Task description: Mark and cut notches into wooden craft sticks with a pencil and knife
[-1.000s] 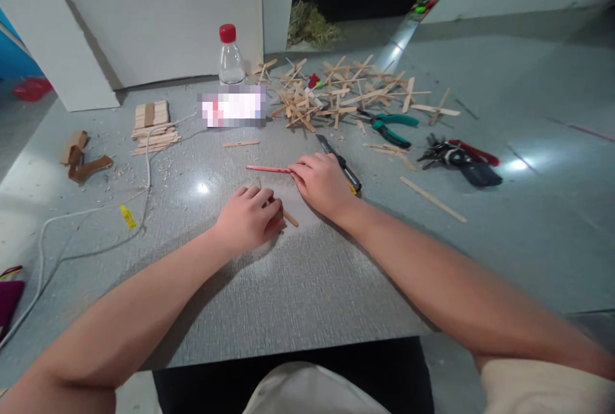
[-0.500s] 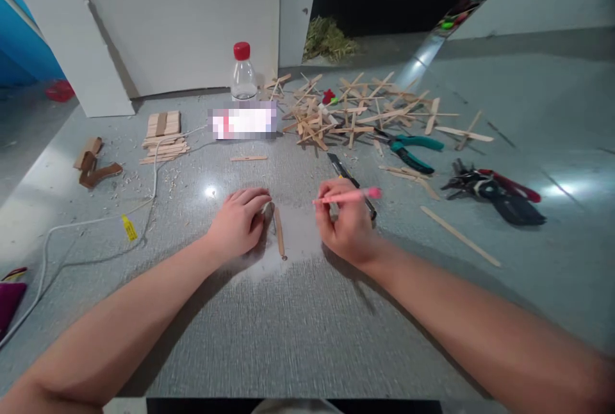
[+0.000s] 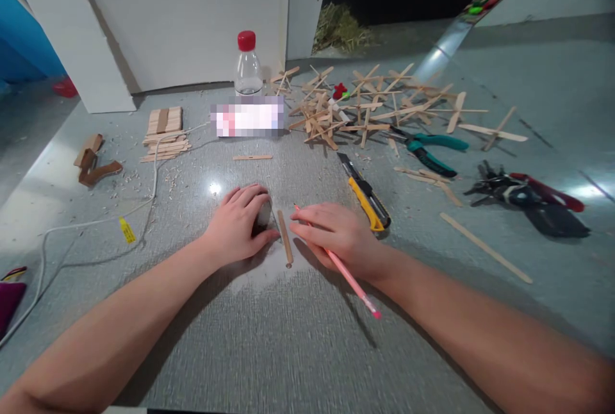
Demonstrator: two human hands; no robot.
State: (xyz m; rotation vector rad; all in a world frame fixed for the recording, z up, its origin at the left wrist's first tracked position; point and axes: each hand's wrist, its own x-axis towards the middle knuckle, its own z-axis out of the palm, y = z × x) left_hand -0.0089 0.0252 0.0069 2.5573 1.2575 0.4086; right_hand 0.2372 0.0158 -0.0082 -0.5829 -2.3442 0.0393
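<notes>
A short wooden stick (image 3: 285, 238) lies on the grey surface between my hands, with a small round spot at its near end. My right hand (image 3: 339, 234) holds a pink pencil (image 3: 348, 278); its tip points toward the stick and its eraser end slants toward me. Just left of the stick rests my left hand (image 3: 240, 222), fingers curved and thumb apart, beside a thin dark edge that its fingers partly hide. Whether it grips that edge is unclear. A yellow and black utility knife (image 3: 365, 193) lies beyond my right hand.
Crossed wooden sticks (image 3: 319, 119) lie heaped at the back, near teal pliers (image 3: 427, 148). A red-capped bottle (image 3: 248, 74) stands behind a blurred white item (image 3: 250, 118). Stacked sticks (image 3: 166, 129), a white cable (image 3: 154, 177) and brown pieces (image 3: 91, 161) are left; a black-red tool (image 3: 528, 199) is right.
My right hand has moved left toward the stick, and the pencil has swung from nearly level to tip forward, eraser toward me. My left thumb has spread outward. The view has shifted slightly.
</notes>
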